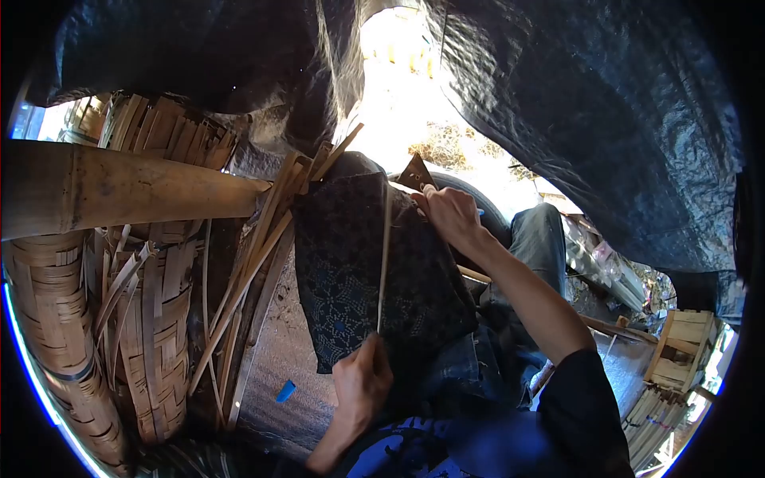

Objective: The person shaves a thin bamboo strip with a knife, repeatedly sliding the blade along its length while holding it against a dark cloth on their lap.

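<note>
My left hand (pixel 362 381) is closed round the lower end of a thin bamboo strip (pixel 385 259). The strip runs up from my fist, across a dark patterned cloth (pixel 343 279) draped over my leg. Near the strip's upper end, my right hand (pixel 453 213) is closed on a knife with a broad, brown, pointed blade (pixel 415 173). Its fingers lie right beside the strip's tip, and the handle is mostly hidden behind the hand.
A thick bamboo pole (pixel 159 183) juts in from the left, above woven bamboo baskets (pixel 48 319). Split bamboo slats (pixel 247 279) lean beside the cloth. A blue scrap (pixel 286 390) lies on the floor. Dark plastic sheeting (pixel 590 103) hangs overhead; a wooden crate (pixel 681 350) stands right.
</note>
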{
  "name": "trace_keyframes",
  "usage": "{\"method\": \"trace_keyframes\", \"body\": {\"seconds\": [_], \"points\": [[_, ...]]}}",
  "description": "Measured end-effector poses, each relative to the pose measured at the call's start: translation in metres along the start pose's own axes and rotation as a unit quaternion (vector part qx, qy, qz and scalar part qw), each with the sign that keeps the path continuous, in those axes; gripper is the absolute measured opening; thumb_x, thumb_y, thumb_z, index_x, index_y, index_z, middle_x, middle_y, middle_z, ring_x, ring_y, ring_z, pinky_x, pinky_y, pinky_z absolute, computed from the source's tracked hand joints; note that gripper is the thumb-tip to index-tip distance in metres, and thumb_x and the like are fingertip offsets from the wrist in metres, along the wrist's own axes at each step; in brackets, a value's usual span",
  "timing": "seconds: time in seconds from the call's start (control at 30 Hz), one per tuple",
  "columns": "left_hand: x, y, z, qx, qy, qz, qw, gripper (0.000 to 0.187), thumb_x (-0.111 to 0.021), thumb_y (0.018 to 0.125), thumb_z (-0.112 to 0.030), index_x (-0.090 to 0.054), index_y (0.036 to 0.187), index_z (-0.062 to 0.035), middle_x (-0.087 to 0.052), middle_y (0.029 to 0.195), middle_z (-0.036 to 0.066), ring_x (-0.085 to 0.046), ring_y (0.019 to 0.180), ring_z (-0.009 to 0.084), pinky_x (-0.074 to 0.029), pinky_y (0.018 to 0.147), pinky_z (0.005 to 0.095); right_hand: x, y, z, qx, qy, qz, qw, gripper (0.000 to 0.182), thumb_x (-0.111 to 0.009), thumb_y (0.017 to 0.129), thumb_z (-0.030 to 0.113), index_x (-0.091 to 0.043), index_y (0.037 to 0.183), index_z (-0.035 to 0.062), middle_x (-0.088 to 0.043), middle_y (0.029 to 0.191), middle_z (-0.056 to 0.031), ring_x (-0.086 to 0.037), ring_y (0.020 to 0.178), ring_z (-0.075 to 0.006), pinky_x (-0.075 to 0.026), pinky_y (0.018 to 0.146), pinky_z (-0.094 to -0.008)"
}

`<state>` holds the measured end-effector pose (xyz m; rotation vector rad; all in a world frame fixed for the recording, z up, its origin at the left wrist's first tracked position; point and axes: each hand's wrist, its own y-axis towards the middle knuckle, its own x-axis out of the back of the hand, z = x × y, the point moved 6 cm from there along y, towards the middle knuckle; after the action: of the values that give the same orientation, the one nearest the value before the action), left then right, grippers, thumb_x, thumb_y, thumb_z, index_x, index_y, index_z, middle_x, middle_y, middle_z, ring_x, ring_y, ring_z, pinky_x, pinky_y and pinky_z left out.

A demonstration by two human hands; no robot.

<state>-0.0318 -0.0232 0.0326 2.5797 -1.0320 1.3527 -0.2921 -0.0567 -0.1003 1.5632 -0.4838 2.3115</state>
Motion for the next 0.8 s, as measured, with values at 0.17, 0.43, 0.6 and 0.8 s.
{"method": "trace_keyframes", "body": {"seconds": [0.17, 0.43, 0.6, 0.8], "points": [[-0.003, -0.005, 0.006, 0.031, -0.058, 0.013, 0.998, 0.009, -0.058, 0.089, -0.008, -0.066, 0.091, -0.0041, -0.059, 0.061, 0.019, -0.060, 0.051, 0.0326, -0.043, 0.046, 0.0406, -0.004, 0.023, -0.046, -0.133, 0.062, 0.073, 0.987, 0.060, -0.030, 0.102, 0.046, -0.064, 0.088, -0.0018, -0.064, 0.070, -0.0223, -0.066, 0.070, -0.0387, -0.052, 0.066, -0.0478], [-0.011, 0.048, 0.037, 0.135, -0.259, 0.030, 0.956, 0.021, -0.055, 0.093, -0.013, -0.069, 0.098, 0.0024, -0.052, 0.052, 0.010, -0.045, 0.049, 0.0050, -0.033, 0.046, 0.0262, 0.062, -0.056, 0.018, -0.014, 0.269, 0.016, 0.963, 0.044, -0.043, 0.100, 0.034, -0.053, 0.072, 0.0019, -0.057, 0.059, -0.0206, -0.063, 0.059, -0.0391, -0.048, 0.050, -0.0460], [-0.009, 0.045, 0.016, 0.029, -0.083, -0.016, 0.996, 0.017, -0.057, 0.092, -0.012, -0.067, 0.099, 0.0004, -0.060, 0.059, 0.017, -0.061, 0.051, 0.0219, -0.043, 0.047, 0.0347, 0.066, -0.080, 0.074, 0.055, 0.159, 0.067, 0.984, 0.040, -0.047, 0.099, 0.035, -0.052, 0.074, 0.0033, -0.055, 0.055, -0.0158, -0.060, 0.054, -0.0358, -0.044, 0.047, -0.0441], [-0.011, 0.038, 0.007, 0.000, 0.001, -0.017, 1.000, 0.014, -0.059, 0.089, -0.009, -0.065, 0.098, 0.0002, -0.061, 0.064, 0.020, -0.063, 0.058, 0.0367, -0.048, 0.049, 0.0422, 0.040, -0.076, 0.069, 0.056, 0.096, 0.092, 0.989, 0.041, -0.049, 0.097, 0.039, -0.055, 0.074, 0.0061, -0.058, 0.056, -0.0145, -0.062, 0.054, -0.0335, -0.049, 0.049, -0.0448]]}}
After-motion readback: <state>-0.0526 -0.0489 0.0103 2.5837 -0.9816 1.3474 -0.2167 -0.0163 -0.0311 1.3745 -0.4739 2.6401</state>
